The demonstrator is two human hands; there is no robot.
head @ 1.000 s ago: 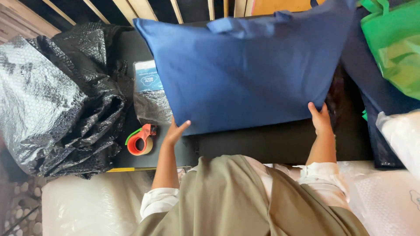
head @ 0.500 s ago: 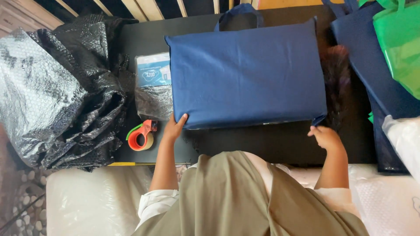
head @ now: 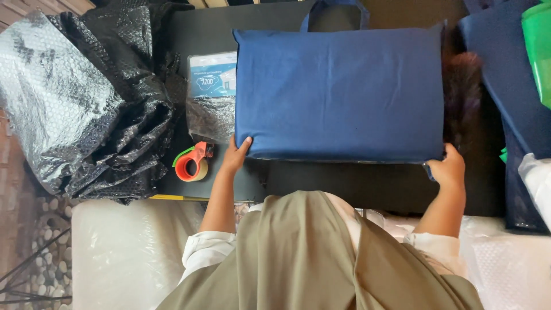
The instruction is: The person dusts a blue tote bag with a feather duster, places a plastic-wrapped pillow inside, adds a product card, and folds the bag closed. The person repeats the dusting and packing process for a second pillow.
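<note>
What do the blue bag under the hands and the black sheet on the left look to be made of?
Blue bag: probably non-woven or woven fabric, matte, with soft folds and a sewn handle. Black sheet: apparently bubble wrap plastic, glossy, with a dimpled grid catching light and crumpled folds.

tape dispenser (head: pixel 192 163) left, dark table (head: pixel 344 186) strip free

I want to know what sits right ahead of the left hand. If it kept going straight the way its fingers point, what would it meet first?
The left hand already touches the near corner of the blue bag, so that bag comes first.
</note>
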